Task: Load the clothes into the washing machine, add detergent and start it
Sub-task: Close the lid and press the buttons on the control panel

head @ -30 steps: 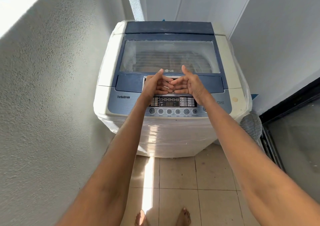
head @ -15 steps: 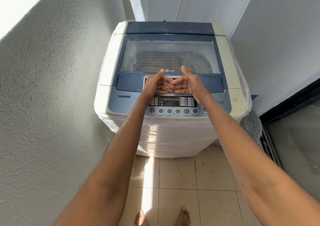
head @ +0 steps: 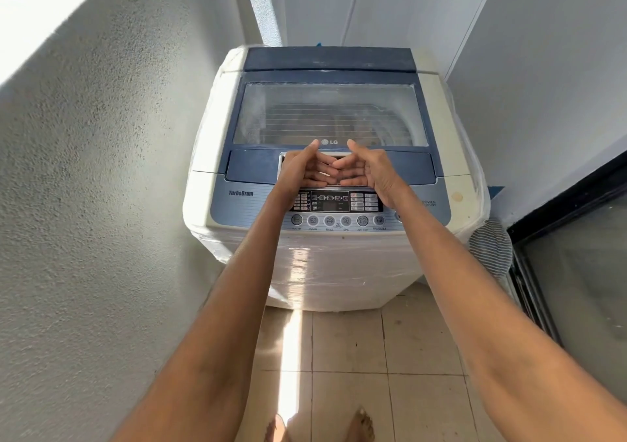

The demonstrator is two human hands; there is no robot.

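Top-loading washing machine (head: 334, 262), white body wrapped in clear plastic film, blue control fascia, stands in a narrow nook between a rough plastered wall (head: 101, 170) on the left and a dark-framed glass door (head: 576, 289) on the right. Its clear-windowed blue lid (head: 330, 116) is down flat. Through the window, ribbed drum walls show; whether any clothes lie inside cannot be told.

Both arms reach out over the fascia. Left hand (head: 302, 170) and right hand (head: 368, 170) are held together in front of the pale recessed lid handle (head: 334, 154), fingertips meeting, thumbs raised, fingers fairly straight and holding nothing. Whether they touch the handle or hover above it cannot be told.

Below the hands: dark display panel (head: 329, 201) and a row of round grey buttons (head: 337, 220). No lit digits can be made out.

No clothes or detergent in view, unless the striped grey fabric (head: 490, 248) hanging at the machine's right corner counts as laundry.

Judgement: opening step, lid not yet raised, task near its start. Next move calls for fingers hooked under the handle recess and a lift up and back so the lid folds toward the rear wall, then a reach for the laundry.

Bare feet (head: 363, 424) on beige floor tiles (head: 356, 346), a sun stripe between.
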